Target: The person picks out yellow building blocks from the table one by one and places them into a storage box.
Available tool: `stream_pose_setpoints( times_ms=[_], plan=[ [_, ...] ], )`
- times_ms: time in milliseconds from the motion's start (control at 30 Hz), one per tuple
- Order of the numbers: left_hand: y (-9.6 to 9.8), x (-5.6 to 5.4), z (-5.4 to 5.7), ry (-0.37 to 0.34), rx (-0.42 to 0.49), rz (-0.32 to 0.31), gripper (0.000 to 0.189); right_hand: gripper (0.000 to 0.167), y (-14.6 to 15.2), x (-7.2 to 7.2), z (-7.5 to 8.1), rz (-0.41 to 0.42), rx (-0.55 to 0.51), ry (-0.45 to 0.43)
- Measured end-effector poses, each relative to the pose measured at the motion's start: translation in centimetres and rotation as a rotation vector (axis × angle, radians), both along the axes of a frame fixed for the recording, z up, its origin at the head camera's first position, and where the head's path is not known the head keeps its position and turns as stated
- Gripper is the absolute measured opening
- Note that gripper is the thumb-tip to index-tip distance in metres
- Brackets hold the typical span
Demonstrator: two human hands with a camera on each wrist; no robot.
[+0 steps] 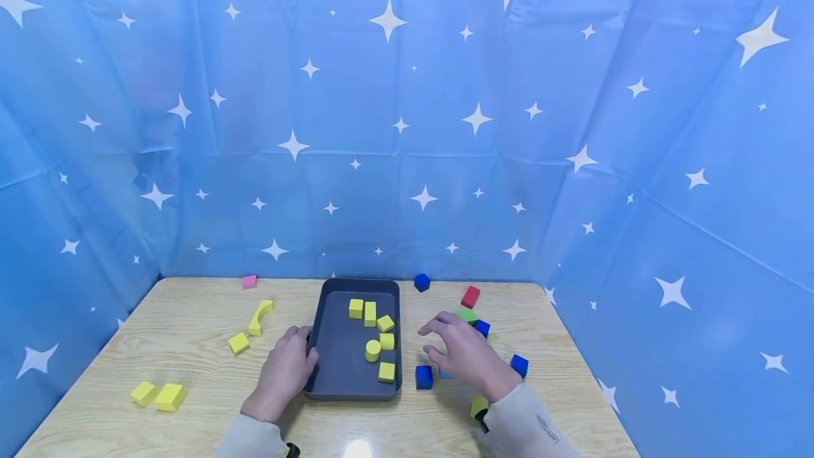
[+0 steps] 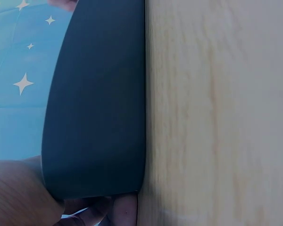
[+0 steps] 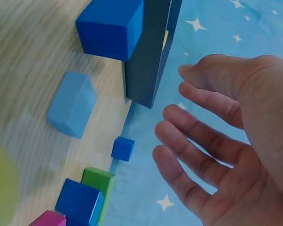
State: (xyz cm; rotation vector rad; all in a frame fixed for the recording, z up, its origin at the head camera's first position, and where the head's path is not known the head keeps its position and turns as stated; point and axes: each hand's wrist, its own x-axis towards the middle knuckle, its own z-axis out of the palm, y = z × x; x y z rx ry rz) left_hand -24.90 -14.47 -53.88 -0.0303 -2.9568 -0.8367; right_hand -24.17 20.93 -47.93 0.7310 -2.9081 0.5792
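A dark grey tray [image 1: 333, 359] lies on the table with several yellow blocks [image 1: 373, 351] inside, mostly in its right half. My left hand [image 1: 282, 372] grips the tray's left side, thumb at the rim. In the left wrist view the tray's wall [image 2: 96, 103] fills much of the picture, with fingers at its lower end. To the right of the tray, my right hand [image 1: 467, 353] hovers with fingers spread and holds nothing. Close by it are a blue cube [image 1: 424, 377], a light blue block [image 3: 71, 106], a green block [image 1: 467, 316] and another blue block [image 1: 482, 329].
Yellow blocks [image 1: 170, 397] lie left of the tray, among them an arch [image 1: 259, 318]. Farther back are a pink block [image 1: 249, 282], a blue block [image 1: 422, 283] and a red block [image 1: 470, 296]. A yellow block [image 1: 479, 406] sits by the right sleeve. Blue starred curtains [image 1: 356, 104] surround the table.
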Motion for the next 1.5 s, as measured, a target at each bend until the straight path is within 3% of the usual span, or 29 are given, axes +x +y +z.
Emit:
stream_pose_setpoints(
  times_ms=[800,1067,1500],
  plan=[
    [0.1,0.4,0.3,-0.004,0.012,0.003,0.051,0.02,5.2,4.2,-0.7,-0.124,-0.063,-0.157],
    [0.2,0.2,0.2,-0.005,0.017,0.003,0.051,0.019,6.5,5.7,-0.6,-0.12,-0.055,-0.186],
    [0.1,0.1,0.2,-0.011,0.012,0.003,0.051,0.032,8.1,6.8,-0.5,-0.102,0.003,-0.243]
  ],
)
